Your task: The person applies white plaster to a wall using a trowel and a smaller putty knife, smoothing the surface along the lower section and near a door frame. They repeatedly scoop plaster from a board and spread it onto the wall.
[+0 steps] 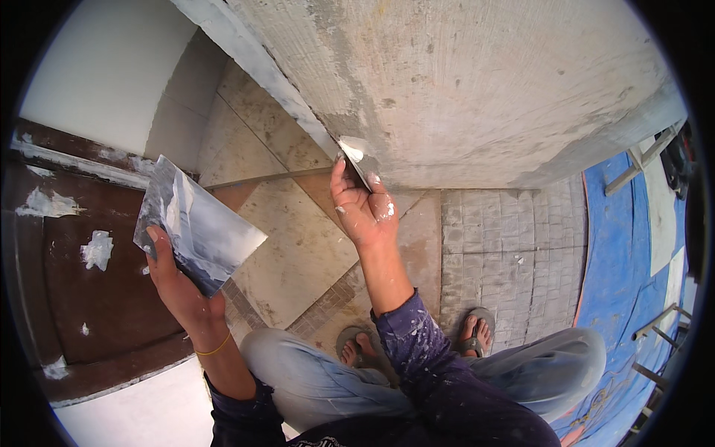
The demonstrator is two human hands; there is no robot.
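Head view: right hand [365, 212] holds a small putty knife [354, 160], fingers wrapped tight round the handle, blade edge pressed to the low corner of the grey plastered wall [477, 82], just above the tiled floor [298, 253]. A dab of white putty sits on the blade. Left hand [173, 277] grips a flat metal plate [197, 227] from below, thumb over its lower edge, held tilted out to the side, well apart from the wall.

Handling, my read: the knife is light, blade thin and a bit springy; hold it at the handle, close to the blade. The plate is stiff, thin, sharp-edged, likely slick with smeared putty; take it by the bottom edge and keep it level.

Brown door [104, 261] at left carries putty splashes.
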